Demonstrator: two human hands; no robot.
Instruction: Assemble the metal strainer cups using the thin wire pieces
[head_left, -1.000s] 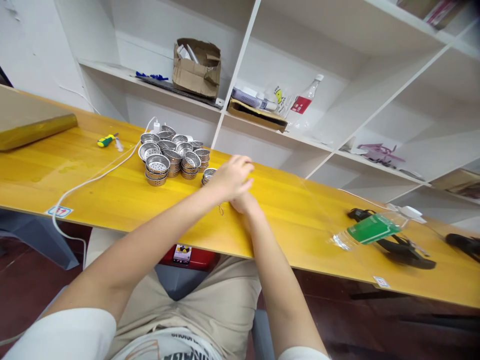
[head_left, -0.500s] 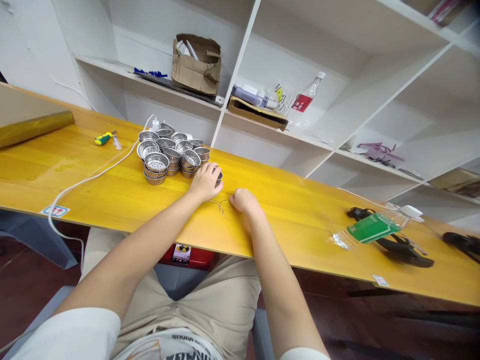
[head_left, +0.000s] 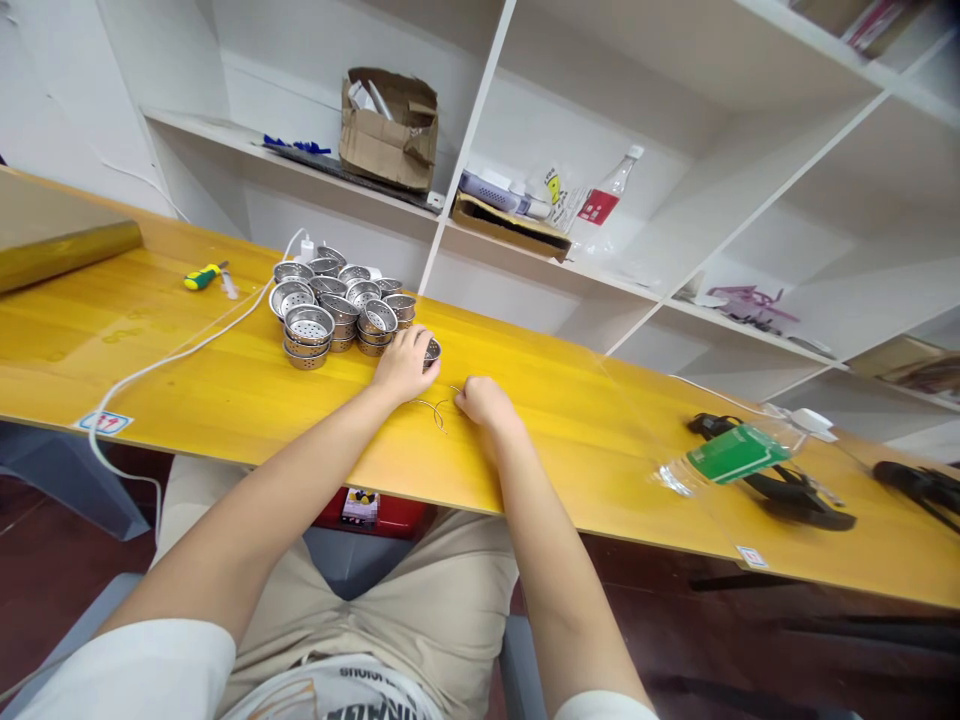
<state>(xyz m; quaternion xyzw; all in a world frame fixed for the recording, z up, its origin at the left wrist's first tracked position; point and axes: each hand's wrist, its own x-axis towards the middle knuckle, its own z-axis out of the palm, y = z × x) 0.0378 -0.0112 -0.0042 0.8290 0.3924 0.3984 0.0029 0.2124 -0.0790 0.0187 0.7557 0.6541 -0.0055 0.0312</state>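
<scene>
Can see green label (head_left: 739, 453) on clear bottle (head_left: 786, 433), red label (head_left: 598, 207) on shelf bottle (head_left: 617, 180), sticker (head_left: 109, 423) at table edge and upside-down lettering (head_left: 382, 690) on shirt, all too blurred to read surely. With left arm (head_left: 300, 500) extended, gripping perforated metal cup (head_left: 433, 352) in palm-down left hand (head_left: 407, 362), at right end of stacked cups (head_left: 307, 340). With right arm (head_left: 551, 540) also extended, keeping right hand (head_left: 482, 402) curled closed beside thin wire (head_left: 436, 408); cannot tell whether pinching it.
</scene>
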